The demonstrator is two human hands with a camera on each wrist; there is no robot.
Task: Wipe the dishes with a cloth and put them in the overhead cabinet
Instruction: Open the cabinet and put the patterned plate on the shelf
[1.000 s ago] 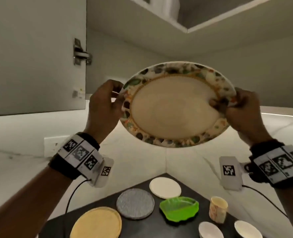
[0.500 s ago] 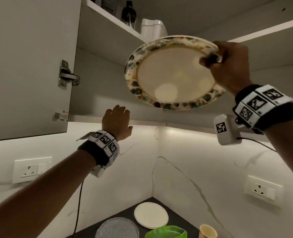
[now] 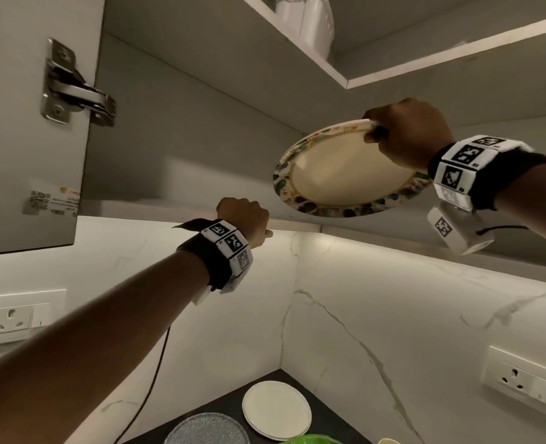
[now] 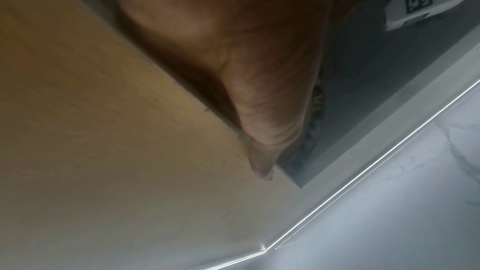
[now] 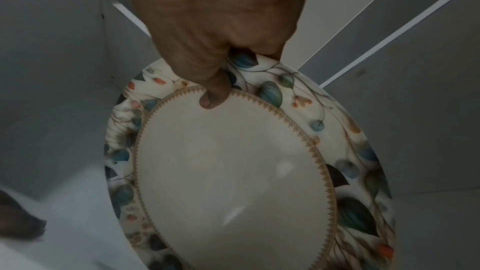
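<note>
The floral plate sits right of centre in the head view, tilted, its face turned down-left and its far edge entering the overhead cabinet. The right hand pinches its upper rim. The left hand is near the cabinet's bottom edge; its fingers cannot be told. Current step: shelving. The next move calls for levelling the plate and lowering it onto the shelf.

1. The plate is cream in the middle, ringed by a thin gold toothed band — its rim carries blue-green leaves and small orange-red buds on white.
2. Wrist bands are black with white squares of black checker-like code.
3. The wall is white marble with grey veins.
4. The tabletop is black — on it a plain white plate, a grey speckled disc and something bright green.
</note>
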